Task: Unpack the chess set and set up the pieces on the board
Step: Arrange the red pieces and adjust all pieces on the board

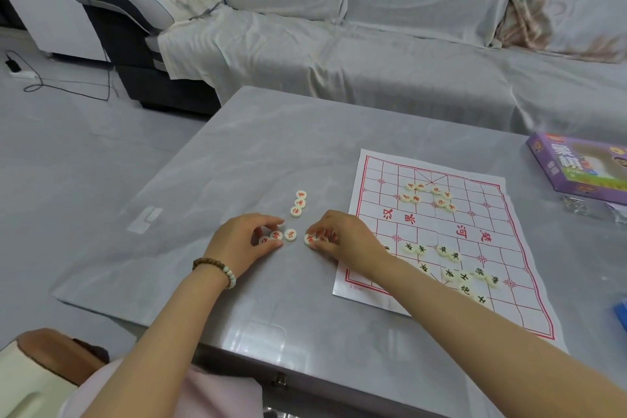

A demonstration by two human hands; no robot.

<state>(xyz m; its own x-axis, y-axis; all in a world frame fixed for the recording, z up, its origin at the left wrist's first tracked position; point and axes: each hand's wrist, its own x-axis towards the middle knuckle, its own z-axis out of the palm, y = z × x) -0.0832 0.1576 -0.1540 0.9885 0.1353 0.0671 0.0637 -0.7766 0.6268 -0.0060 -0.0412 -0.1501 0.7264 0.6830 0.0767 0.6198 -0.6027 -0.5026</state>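
From the head camera, a grey glossy table is filling the middle, with bare room lying open along its left and far sides, while the paper board is lying flat toward the right, its near right corner almost reaching the table's front edge. The left hand is curling its fingers around two or three small round cream discs with red characters, and the right hand is pinching similar red-marked discs just left of the board's edge. One loose disc is sitting between the hands and three more are lining up just beyond. Black-marked discs are lying scattered on the board's near half, some hidden under the right forearm. The purple box is being cut off at the right edge.
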